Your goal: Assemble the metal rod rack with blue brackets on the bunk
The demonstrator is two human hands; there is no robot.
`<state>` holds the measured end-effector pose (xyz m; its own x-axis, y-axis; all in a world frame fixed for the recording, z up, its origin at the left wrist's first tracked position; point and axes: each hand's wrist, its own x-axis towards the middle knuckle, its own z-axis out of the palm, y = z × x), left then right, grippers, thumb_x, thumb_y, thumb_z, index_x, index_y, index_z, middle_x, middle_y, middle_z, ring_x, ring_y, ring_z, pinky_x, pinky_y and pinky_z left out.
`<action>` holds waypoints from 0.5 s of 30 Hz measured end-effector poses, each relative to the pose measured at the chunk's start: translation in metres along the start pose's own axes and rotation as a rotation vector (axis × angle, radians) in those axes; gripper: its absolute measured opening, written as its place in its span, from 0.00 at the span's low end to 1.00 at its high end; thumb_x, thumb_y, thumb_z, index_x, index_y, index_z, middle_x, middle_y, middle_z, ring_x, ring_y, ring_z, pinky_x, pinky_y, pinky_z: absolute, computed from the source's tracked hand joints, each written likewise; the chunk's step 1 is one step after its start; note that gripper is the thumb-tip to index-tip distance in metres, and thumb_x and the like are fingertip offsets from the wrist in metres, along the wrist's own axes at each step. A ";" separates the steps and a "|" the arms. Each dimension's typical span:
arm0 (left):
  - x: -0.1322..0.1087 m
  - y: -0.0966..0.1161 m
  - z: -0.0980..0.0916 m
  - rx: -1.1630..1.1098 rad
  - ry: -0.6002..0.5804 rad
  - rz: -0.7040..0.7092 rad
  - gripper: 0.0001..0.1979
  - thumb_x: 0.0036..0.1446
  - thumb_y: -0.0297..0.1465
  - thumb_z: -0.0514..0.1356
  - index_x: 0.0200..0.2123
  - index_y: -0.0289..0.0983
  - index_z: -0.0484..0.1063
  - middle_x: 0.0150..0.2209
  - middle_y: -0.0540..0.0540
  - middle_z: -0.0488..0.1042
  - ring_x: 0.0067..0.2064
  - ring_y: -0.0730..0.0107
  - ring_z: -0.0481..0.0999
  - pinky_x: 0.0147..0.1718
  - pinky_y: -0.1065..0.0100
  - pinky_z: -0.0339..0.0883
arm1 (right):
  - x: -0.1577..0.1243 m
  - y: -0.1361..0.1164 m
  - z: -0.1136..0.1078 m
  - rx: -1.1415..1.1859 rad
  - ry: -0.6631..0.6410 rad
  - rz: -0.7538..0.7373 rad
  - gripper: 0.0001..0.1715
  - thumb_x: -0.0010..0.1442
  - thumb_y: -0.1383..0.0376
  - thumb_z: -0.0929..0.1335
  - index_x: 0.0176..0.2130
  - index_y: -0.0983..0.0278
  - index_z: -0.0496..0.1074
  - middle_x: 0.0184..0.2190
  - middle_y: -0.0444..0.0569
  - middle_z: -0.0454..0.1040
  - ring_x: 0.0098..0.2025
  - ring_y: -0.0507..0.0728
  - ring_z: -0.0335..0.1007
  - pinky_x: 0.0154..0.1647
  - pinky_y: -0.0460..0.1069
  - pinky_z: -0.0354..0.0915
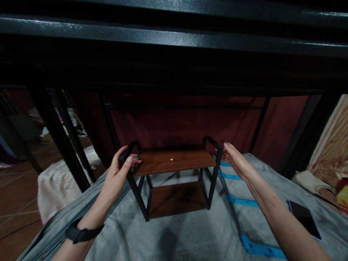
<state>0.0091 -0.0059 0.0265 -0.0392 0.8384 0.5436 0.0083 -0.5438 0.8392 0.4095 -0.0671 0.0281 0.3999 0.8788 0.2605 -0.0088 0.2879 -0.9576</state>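
Observation:
A small two-tier shelf [175, 159] with brown wooden boards and a black metal frame stands upright on a grey blanket [190, 237]. My left hand [121, 168] is wrapped round the shelf's left frame loop, thumb on the near side and fingertips showing past the inner edge. At the right frame loop, my right hand [231, 154] has its fingers stretched out against or just beside the outer side; whether they touch is hard to tell. A small white spot lies on the top board. The lower board [176, 199] is partly in shadow.
Dark metal bars [174, 34] cross low overhead, with posts at both sides. A blue ladder-like piece [241, 199] lies right of the shelf, a phone or tablet [304, 219] farther right. Behind hangs a dark red curtain [185, 123]. Tiled floor [16, 195] shows left.

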 end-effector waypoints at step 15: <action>0.028 -0.051 -0.009 -0.407 0.187 -0.310 0.17 0.55 0.39 0.63 0.48 0.43 0.73 0.46 0.47 0.75 0.43 0.68 0.77 0.38 0.68 0.75 | 0.048 0.054 -0.012 -0.055 0.087 0.003 0.19 0.48 0.51 0.72 0.35 0.60 0.73 0.30 0.48 0.77 0.32 0.57 0.73 0.32 0.50 0.67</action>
<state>-0.0018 0.0454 -0.0015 -0.1558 0.9610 0.2284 -0.4181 -0.2737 0.8662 0.4388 -0.0139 -0.0129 0.4779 0.8426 0.2482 0.0397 0.2615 -0.9644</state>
